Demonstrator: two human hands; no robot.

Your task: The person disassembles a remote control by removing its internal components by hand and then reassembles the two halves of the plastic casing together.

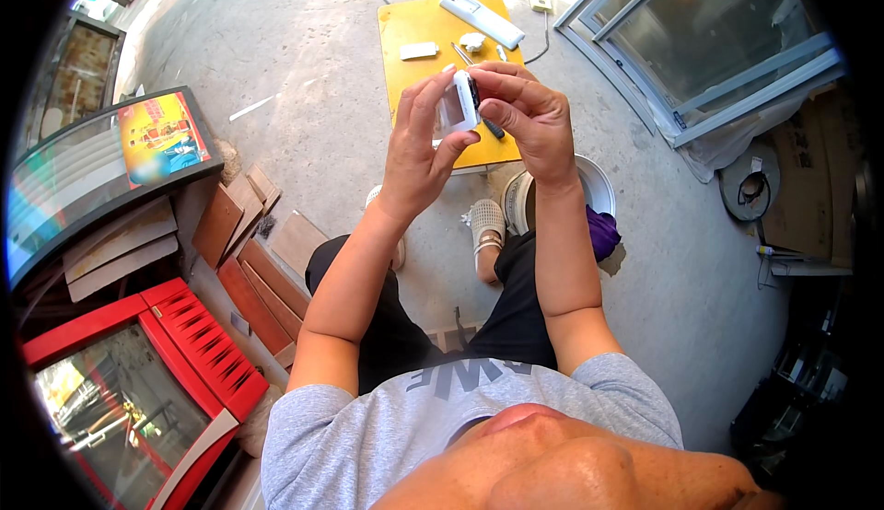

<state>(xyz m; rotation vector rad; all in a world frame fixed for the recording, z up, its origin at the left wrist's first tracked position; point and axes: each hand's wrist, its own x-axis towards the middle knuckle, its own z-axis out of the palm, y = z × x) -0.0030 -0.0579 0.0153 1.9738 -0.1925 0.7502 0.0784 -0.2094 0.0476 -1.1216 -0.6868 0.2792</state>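
Observation:
Over a small yellow table, I hold up a small white-framed piece with a see-through panel and a dark edge; its exact kind is unclear. My left hand pinches its left side, fingertips at the top and thumb below. Against the dark edge on the other side, the fingers of my right hand are closed. Beneath my hands lies a tool with a dark handle, probably a screwdriver, partly covered. Beyond them on the tabletop are a flat white block, a crumpled white lump and a long white casing.
A white bucket with purple cloth stands by my right leg. Wooden boards and a red-framed cabinet are at left. Glazed metal frames lean at the far right, near a cable reel.

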